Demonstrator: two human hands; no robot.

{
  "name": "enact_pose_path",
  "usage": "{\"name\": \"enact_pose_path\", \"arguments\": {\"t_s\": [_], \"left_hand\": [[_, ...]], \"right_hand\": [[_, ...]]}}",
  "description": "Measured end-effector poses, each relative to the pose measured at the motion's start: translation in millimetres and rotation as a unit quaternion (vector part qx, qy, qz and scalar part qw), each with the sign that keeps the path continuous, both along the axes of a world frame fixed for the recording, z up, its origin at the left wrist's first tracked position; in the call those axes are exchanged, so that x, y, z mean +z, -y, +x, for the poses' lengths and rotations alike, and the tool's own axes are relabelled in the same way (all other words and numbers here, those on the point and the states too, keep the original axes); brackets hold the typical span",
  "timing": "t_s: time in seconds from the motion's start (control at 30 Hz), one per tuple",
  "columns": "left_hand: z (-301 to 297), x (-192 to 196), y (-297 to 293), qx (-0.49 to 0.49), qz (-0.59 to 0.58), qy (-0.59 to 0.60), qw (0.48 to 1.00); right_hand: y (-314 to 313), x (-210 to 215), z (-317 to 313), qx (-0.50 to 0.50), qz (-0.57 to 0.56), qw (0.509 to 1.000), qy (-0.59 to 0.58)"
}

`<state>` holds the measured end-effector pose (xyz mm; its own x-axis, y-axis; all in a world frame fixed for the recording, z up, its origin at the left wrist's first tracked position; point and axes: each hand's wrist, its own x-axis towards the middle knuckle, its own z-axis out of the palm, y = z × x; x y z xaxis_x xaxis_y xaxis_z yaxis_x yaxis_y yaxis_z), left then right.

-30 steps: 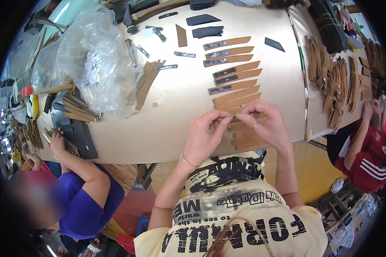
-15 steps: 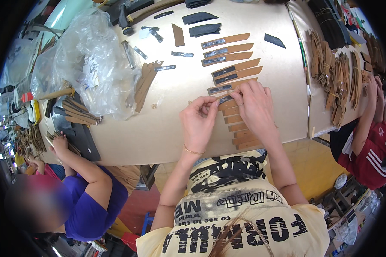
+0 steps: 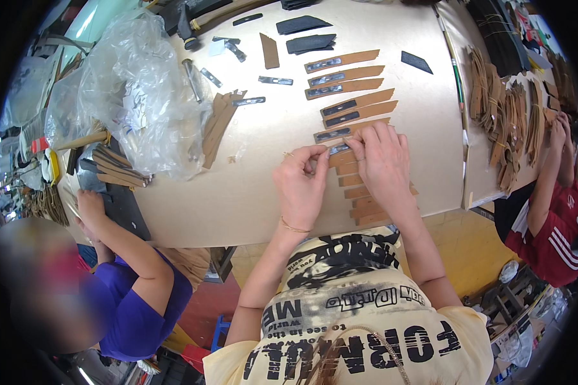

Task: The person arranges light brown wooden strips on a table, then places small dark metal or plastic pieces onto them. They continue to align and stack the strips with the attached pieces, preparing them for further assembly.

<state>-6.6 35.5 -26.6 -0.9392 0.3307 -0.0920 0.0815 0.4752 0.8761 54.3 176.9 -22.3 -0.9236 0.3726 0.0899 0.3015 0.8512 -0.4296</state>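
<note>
My left hand (image 3: 300, 183) and my right hand (image 3: 382, 163) meet over a column of tan strips (image 3: 356, 102) laid on the pale tabletop (image 3: 250, 186). The far strips each carry a dark metal clip (image 3: 332, 135). Between my fingertips lies one tan strip (image 3: 341, 158); my left thumb and forefinger pinch a small dark clip (image 3: 336, 149) at its end, while my right fingers press and pinch the strip. Under my right palm lie bare strips (image 3: 365, 210) without clips.
A crumpled clear plastic bag (image 3: 141, 96), a heap of tan strips (image 3: 218, 122) and loose clips (image 3: 275, 80) lie to the left. Dark pieces (image 3: 309, 43) sit at the back. Bundled strips (image 3: 507, 122) fill the right. A person in purple (image 3: 135, 289) and one in red (image 3: 552, 224) work alongside.
Both my hands have moved up the column, away from me, from the near bare strips to a strip farther along. More bare strips now show below my right hand.
</note>
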Motion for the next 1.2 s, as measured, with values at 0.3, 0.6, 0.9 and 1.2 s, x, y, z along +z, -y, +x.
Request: {"name": "enact_pose_path", "arguments": {"t_s": [0.3, 0.6, 0.9, 1.2], "left_hand": [[7, -11, -2, -0.047, -0.061, -0.193, 0.978], [17, -16, 16, -0.128, -0.193, -0.324, 0.917], [17, -12, 17, -0.145, -0.276, -0.346, 0.885], [-33, 3, 30, -0.122, -0.043, -0.183, 0.975]], "right_hand": [[4, -8, 2, -0.002, 0.051, 0.999, -0.007], [7, -12, 4, -0.012, 0.065, 0.998, -0.021], [17, -7, 31, 0.046, 0.112, 0.993, 0.015], [-18, 7, 47, -0.034, 0.082, 0.994, -0.064]]}}
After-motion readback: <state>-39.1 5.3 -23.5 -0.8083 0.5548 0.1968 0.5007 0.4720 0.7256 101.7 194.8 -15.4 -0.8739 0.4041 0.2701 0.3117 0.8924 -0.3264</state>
